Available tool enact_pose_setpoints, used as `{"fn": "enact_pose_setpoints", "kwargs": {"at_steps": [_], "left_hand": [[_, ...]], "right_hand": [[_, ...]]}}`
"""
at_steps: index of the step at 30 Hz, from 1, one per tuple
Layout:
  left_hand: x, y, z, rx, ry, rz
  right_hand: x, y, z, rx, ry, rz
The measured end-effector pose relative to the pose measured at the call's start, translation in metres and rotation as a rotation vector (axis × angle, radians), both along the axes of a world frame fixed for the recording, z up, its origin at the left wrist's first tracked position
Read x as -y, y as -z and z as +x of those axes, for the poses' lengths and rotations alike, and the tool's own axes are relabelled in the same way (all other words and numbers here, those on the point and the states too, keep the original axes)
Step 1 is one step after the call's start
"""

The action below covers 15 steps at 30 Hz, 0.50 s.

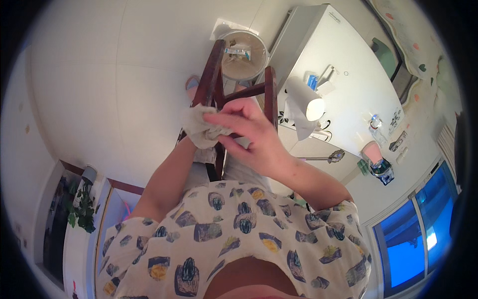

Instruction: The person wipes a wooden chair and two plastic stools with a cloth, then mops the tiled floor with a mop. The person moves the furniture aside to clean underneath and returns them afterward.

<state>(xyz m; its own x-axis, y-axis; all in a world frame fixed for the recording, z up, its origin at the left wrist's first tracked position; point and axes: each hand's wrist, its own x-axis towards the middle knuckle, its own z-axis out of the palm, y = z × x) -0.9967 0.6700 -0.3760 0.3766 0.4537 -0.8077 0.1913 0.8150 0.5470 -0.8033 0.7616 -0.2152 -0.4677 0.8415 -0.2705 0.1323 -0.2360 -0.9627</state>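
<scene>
A crumpled off-white cloth (201, 127) is bunched around the end of my left arm. It covers nearly all of my left hand (193, 143), so those fingers are hidden. My right hand (249, 136) reaches in from the right, fingers spread and slightly blurred. Its index finger overlaps the cloth, and its thumb is by the cloth's lower edge. Beneath both hands stands a dark reddish-brown wooden frame (210, 74) with two posts and a crossbar, perhaps a chair or stool.
A lined waste bin (244, 69) with wrappers inside stands beyond the wooden frame. At right, a white appliance (347, 48) carries a paper roll (304, 99) and a blue packet (311, 80). A slipper (192, 86) shows beside the frame. A leafy plant (84, 209) hangs at left.
</scene>
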Motion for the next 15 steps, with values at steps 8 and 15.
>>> {"fn": "enact_pose_setpoints", "kwargs": {"at_steps": [8, 15], "left_hand": [[0.028, -0.016, 0.03, -0.145, -0.195, 0.353], [-0.018, -0.062, 0.033, -0.249, 0.372, -0.107]], "right_hand": [[0.005, 0.01, 0.008, 0.218, -0.09, 0.362], [-0.009, 0.075, 0.016, 0.326, -0.011, 0.342]]}}
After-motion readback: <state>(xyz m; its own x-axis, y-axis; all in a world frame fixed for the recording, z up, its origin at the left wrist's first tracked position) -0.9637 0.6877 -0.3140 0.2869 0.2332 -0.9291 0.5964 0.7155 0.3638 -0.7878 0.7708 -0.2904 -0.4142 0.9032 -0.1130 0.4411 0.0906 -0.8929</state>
